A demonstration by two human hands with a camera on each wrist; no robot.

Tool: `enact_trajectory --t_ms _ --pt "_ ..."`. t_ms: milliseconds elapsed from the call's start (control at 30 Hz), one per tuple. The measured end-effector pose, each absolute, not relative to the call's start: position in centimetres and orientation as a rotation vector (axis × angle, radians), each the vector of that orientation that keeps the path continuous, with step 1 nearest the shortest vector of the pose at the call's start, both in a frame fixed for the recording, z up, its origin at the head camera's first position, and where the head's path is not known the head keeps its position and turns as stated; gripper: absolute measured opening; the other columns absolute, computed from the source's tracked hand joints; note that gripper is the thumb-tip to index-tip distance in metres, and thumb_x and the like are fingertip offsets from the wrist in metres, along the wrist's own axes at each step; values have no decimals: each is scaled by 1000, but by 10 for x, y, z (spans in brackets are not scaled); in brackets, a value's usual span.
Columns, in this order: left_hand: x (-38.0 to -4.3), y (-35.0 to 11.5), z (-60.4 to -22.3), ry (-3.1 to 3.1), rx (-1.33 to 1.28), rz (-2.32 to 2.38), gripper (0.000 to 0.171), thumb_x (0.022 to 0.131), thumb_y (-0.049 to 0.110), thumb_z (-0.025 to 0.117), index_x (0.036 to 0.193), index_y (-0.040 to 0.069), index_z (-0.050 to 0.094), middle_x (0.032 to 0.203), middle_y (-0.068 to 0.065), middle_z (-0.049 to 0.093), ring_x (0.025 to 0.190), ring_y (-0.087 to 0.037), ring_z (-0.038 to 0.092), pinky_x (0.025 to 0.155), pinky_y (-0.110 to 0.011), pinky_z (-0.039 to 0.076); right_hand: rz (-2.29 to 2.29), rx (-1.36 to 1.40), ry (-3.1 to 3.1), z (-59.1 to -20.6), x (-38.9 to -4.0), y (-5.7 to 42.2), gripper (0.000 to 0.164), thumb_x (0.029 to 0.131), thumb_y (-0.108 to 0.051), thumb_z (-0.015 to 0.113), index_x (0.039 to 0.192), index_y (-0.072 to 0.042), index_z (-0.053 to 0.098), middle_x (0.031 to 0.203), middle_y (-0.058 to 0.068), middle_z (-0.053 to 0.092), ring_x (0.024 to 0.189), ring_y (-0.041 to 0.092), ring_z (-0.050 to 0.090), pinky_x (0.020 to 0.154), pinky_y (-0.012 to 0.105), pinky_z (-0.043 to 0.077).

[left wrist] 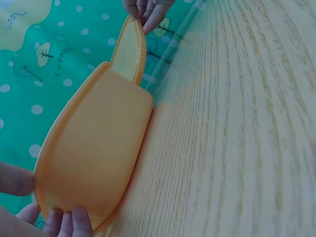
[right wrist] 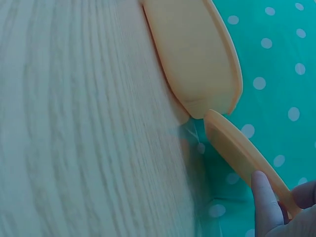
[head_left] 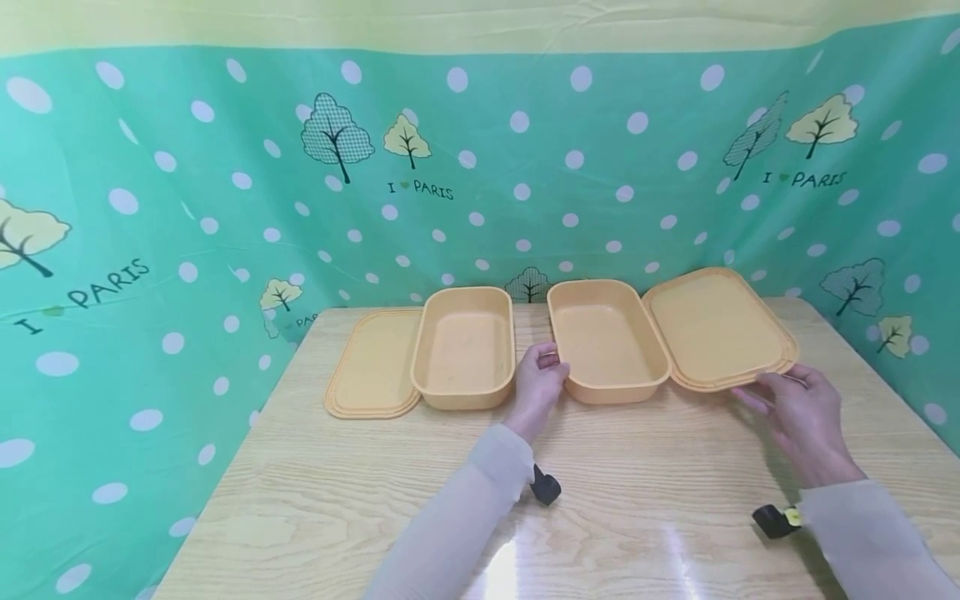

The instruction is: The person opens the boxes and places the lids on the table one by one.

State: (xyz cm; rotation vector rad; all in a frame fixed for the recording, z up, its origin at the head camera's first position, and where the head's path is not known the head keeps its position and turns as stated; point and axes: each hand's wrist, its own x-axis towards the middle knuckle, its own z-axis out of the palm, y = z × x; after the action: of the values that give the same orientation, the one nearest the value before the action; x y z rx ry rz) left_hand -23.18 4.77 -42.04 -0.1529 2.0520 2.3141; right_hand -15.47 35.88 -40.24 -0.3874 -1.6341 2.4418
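Note:
My left hand point(head_left: 537, 385) holds the near left corner of an open, pale orange plastic food container point(head_left: 603, 337); in the left wrist view its thumb is at the rim and its fingers point(left wrist: 82, 220) lie against the outer wall. My right hand point(head_left: 806, 417) pinches the near right corner of a matching lid point(head_left: 720, 329), thumb on top. The lid tilts up off the table, its left edge meeting the container's right rim. In the right wrist view, the lid point(right wrist: 242, 155) appears edge-on beside the container point(right wrist: 195, 52).
Left of my left hand stands a second open container point(head_left: 463, 346), with another lid point(head_left: 375, 362) lying flat beside it. Everything is near the back edge of the wooden table point(head_left: 637, 500). A green dotted cloth point(head_left: 525, 167) hangs behind. Black wrist-worn pieces point(head_left: 546, 487) show by both sleeves.

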Motion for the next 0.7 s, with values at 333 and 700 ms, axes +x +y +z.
enact_trajectory --t_ms 333,700 --pt "-231 48 -419 2039 -171 2328 41 83 -7 62 122 1 56 110 -15 61 92 -19 59 78 -31 54 2435 -491 -1636 -408 -159 361 49 94 -2 56 137 -6 34 123 1 46 99 9 63 89 34 50" --pt "-231 48 -419 2019 -161 2344 40 82 -7 62 121 0 55 110 -16 60 93 -20 59 80 -32 53 2537 -530 -1560 -411 -157 365 57 91 -5 62 140 -7 32 123 2 45 99 12 63 91 33 50"
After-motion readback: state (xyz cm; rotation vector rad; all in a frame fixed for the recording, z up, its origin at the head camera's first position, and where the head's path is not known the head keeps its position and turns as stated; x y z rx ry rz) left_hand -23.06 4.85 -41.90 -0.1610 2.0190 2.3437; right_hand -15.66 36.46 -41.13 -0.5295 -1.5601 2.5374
